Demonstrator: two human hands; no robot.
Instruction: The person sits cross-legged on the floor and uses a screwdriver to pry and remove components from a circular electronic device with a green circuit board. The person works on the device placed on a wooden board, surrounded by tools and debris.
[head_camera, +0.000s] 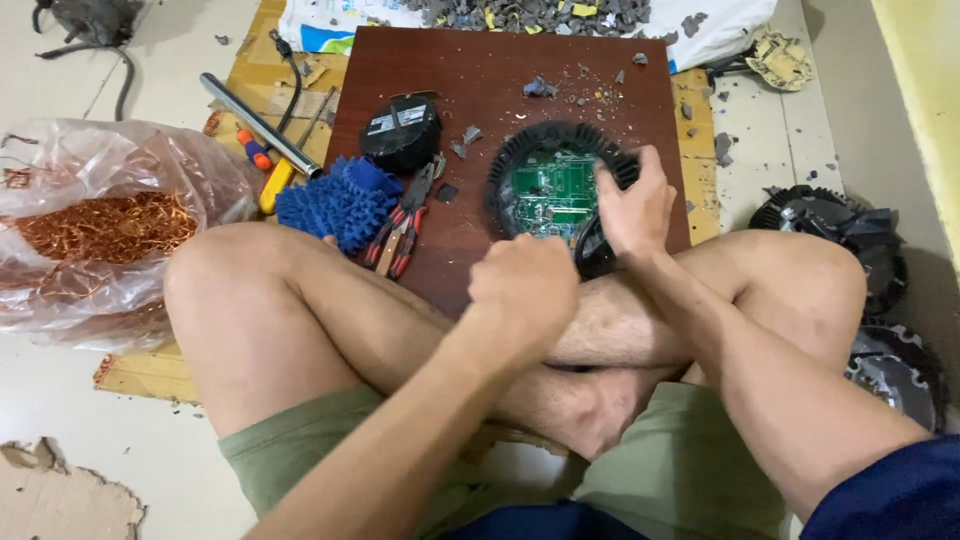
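Right hand (632, 208) closed on the near right rim of a round black plastic fan frame (520, 150) with a green circuit board (553, 188) inside, lying on a dark red-brown wooden board (500, 70); left hand (523, 285) clenched in a fist just before the frame, anything inside not visible. Beside, to the left on the board: red-handled pliers (402, 225), a blue fuzzy cloth (340, 200), a black round motor part (400, 132); further left, a clear plastic bag of copper wire (100, 225).
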